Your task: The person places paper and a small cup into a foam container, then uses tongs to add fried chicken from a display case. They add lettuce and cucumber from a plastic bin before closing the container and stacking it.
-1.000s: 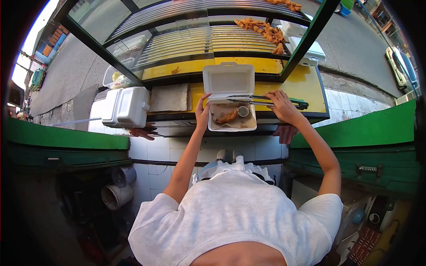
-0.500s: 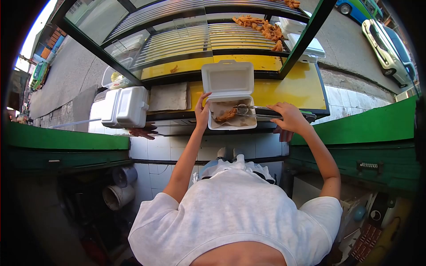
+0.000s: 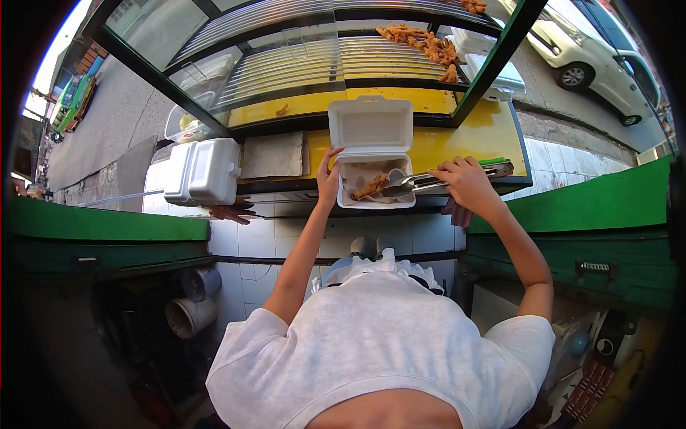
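A white foam takeout box [image 3: 371, 127] stands with its lid up at the front edge of the yellow counter. My left hand [image 3: 329, 177] grips its left side, fingers at the rim by the hinge. In the paper-lined base lies a piece of fried chicken [image 3: 369, 187]. My right hand [image 3: 463, 184] is closed around metal tongs [image 3: 426, 180], whose green-edged handle end points right. The tong tips are parted inside the box, right beside the chicken.
Beyond the counter [image 3: 493, 136], a glass display case [image 3: 286, 68] holds fried chicken pieces [image 3: 429, 44] on slatted racks. Brown paper sheets [image 3: 273, 155] and closed foam boxes [image 3: 205, 171] are at the left. Green half-walls [image 3: 586, 200] flank me. A white car [image 3: 582, 61] is on the street.
The tongs' tips have spread apart and the tongs have shifted slightly right, with the chicken lying in the box. Outside, the white car has come nearer.
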### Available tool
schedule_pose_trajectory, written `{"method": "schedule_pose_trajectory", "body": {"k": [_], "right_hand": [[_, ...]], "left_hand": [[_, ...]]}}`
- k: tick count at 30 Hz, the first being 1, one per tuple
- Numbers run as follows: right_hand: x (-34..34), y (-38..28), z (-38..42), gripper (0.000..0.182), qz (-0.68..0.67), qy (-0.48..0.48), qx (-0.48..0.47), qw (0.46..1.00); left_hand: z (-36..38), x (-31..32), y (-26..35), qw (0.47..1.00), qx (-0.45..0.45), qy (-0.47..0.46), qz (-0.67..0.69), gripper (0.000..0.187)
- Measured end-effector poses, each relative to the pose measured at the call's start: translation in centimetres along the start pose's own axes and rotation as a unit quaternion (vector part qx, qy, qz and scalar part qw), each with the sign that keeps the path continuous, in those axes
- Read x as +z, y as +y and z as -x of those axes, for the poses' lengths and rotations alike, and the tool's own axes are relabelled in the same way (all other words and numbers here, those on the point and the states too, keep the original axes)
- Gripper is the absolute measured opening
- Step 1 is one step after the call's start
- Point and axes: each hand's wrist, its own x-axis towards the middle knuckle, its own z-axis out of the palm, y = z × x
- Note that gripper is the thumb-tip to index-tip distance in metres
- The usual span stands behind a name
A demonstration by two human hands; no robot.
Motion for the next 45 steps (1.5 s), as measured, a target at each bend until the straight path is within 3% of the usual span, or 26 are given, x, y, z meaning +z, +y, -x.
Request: {"method": "schedule_pose_trajectory", "body": {"k": [14, 23, 31, 40, 45], "right_hand": [[-0.6, -0.1, -1.1, 0.048, 0.042, 0.005, -0.025, 0.999], [1.1, 1.8, -0.9, 0.052, 0.066, 0.077, -0.078, 0.992], [2.8, 4.8, -3.1, 0.045, 0.072, 0.165, -0.109, 0.978], [2.9, 5.9, -4.9, 0.045, 0.09, 0.163, -0.155, 0.97], [1.9, 5.9, -5.5, 0.045, 0.099, 0.156, -0.125, 0.975]], "left_hand": [[-0.2, -0.1, -0.5, 1.0, 0.002, -0.009, -0.006, 0.027], [-0.5, -0.1, -0.2, 1.0, -0.001, -0.011, -0.002, 0.026], [-0.9, 0.4, -0.3, 0.998, -0.015, -0.049, 0.027, 0.028], [-0.9, 0.7, 0.2, 0.999, -0.017, -0.034, 0.037, 0.027], [-0.8, 0.5, -0.8, 0.999, 0.001, -0.025, 0.019, 0.027]]}}
